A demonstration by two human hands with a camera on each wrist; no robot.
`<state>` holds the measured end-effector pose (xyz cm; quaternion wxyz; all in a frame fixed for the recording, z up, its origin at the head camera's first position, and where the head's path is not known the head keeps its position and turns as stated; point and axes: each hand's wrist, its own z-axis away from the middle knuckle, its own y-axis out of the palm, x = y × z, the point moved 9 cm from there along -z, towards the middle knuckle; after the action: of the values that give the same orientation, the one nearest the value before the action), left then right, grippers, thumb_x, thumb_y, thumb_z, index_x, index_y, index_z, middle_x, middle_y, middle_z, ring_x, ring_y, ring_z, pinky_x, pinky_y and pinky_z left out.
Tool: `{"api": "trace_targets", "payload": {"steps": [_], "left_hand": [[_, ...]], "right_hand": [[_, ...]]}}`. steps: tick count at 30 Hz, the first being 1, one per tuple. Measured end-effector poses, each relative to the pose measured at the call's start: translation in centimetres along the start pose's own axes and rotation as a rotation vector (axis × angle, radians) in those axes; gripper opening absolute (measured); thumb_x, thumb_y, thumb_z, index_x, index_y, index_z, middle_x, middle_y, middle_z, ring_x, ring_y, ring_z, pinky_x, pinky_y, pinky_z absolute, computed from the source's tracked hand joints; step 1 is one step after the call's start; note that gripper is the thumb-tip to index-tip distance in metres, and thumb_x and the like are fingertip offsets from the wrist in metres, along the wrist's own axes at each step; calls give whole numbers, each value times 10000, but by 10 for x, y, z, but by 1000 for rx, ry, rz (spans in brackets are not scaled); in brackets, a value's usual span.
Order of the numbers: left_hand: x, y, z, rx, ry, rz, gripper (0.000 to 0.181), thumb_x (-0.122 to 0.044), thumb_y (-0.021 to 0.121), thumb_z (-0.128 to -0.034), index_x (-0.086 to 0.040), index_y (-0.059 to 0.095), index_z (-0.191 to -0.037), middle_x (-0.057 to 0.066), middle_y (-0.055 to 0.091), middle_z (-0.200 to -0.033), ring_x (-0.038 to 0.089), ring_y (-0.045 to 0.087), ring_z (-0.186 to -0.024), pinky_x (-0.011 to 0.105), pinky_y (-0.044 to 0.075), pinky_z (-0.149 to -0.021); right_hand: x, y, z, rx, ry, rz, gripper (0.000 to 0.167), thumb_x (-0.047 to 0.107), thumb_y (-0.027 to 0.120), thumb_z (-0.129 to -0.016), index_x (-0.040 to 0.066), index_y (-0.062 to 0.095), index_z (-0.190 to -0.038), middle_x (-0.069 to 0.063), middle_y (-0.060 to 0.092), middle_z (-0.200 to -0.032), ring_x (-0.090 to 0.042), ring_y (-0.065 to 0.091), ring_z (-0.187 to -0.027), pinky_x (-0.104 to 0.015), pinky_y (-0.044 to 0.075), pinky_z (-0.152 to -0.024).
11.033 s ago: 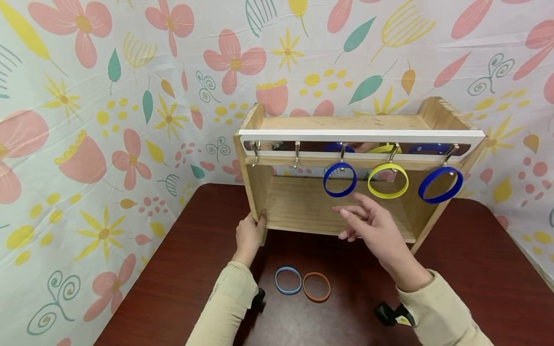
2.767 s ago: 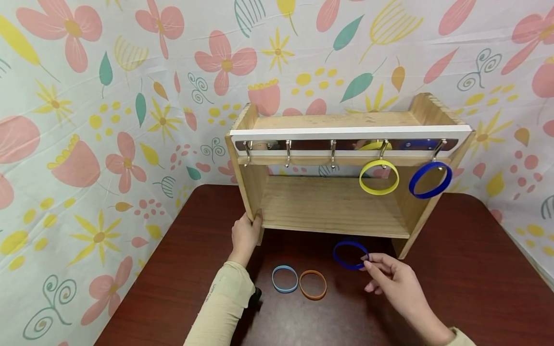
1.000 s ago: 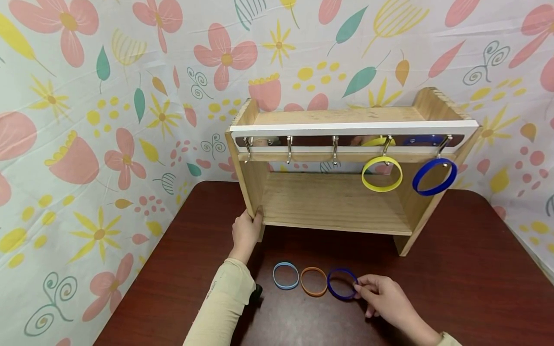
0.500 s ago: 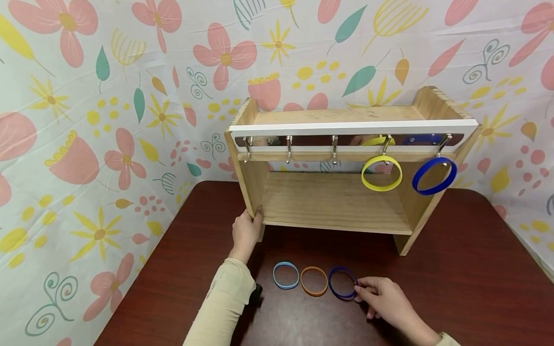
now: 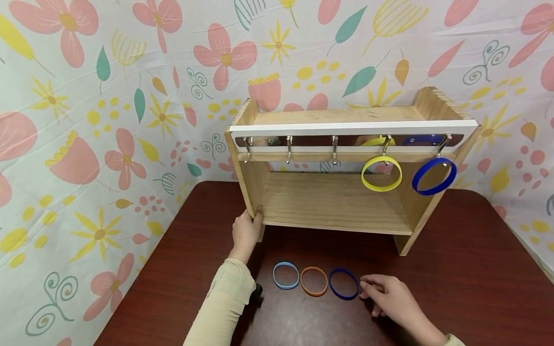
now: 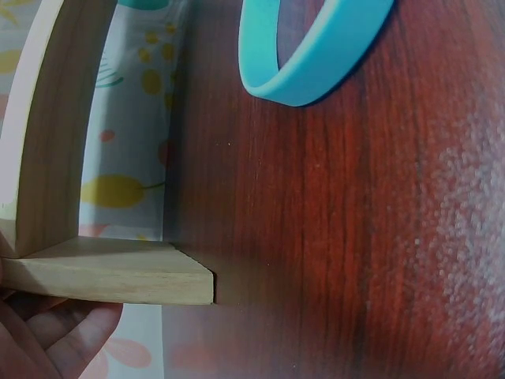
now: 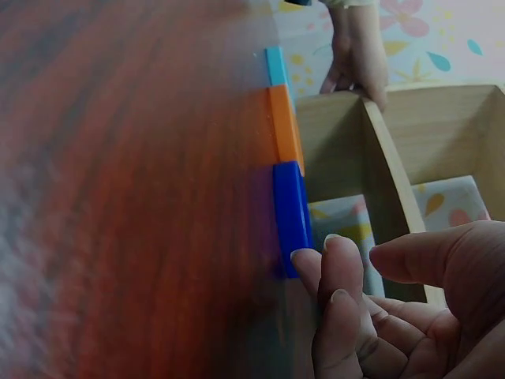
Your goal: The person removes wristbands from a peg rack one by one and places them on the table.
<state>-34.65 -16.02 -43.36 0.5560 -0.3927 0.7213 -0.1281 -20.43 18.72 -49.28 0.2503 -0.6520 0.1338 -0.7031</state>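
My left hand (image 5: 245, 234) grips the lower left side of a small wooden shelf (image 5: 337, 199), thumb in front; in the left wrist view its fingers lie against the wood. On the table, a light blue wristband (image 5: 285, 287), an orange wristband (image 5: 314, 294) and a dark blue wristband (image 5: 344, 297) lie side by side. My right hand (image 5: 389, 299) is just right of the dark blue one, holding nothing. The right wrist view shows thumb and fingers parted, fingertips close to that band (image 7: 292, 221); whether they touch it I cannot tell.
A hook rail (image 5: 311, 141) runs along the shelf's upper front. A yellow wristband (image 5: 382, 189) and another blue wristband (image 5: 428, 192) hang on its two right hooks; the others are bare. Behind the dark red table (image 5: 195, 288) hangs a flowered cloth (image 5: 173, 72).
The dark blue wristband came off the middle hook, was carried down in my right hand and laid beside the orange one. Since half a second ago, the right hand has let it go.
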Motion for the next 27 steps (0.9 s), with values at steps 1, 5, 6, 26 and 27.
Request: {"api": "trace_targets", "payload": {"steps": [1, 5, 6, 26, 27], "left_hand": [[0, 0, 0, 1, -1, 0, 338, -379, 576, -974, -79, 665, -846, 90, 646, -634, 246, 626, -521, 394, 498, -480], [1, 1, 0, 0, -1, -4, 337, -377, 577, -975, -81, 663, -840, 95, 655, -645, 250, 632, -528, 395, 501, -485], [1, 1, 0, 0, -1, -3, 336, -375, 578, -975, -81, 662, -836, 97, 657, -646, 252, 633, -530, 396, 503, -486], [0, 2, 0, 4, 16, 15, 356, -390, 549, -990, -72, 699, -941, 115, 692, -710, 243, 655, -541, 366, 509, -458], [0, 2, 0, 6, 15, 15, 357, -392, 548, -991, -73, 699, -940, 112, 692, -709, 241, 654, -540, 364, 509, -458]], "right_hand": [[0, -1, 0, -3, 0, -1, 331, 195, 630, -957, -51, 640, -1179, -33, 716, -783, -187, 590, -465, -313, 493, -449], [0, -6, -2, -10, -8, -8, 318, 199, 628, -962, -29, 641, -1183, -38, 720, -803, -177, 589, -470, -309, 495, -455], [0, -7, -2, -11, -9, -12, 313, 195, 628, -962, -26, 641, -1184, -41, 721, -808, -176, 590, -472, -309, 495, -457], [16, -28, -2, -59, -5, -30, 350, 234, 606, -981, 2, 616, -1242, -83, 724, -919, -182, 621, -535, -314, 512, -515], [18, -28, -2, -63, -13, -32, 346, 232, 605, -982, 1, 617, -1240, -85, 724, -922, -179, 621, -534, -313, 512, -516]]}}
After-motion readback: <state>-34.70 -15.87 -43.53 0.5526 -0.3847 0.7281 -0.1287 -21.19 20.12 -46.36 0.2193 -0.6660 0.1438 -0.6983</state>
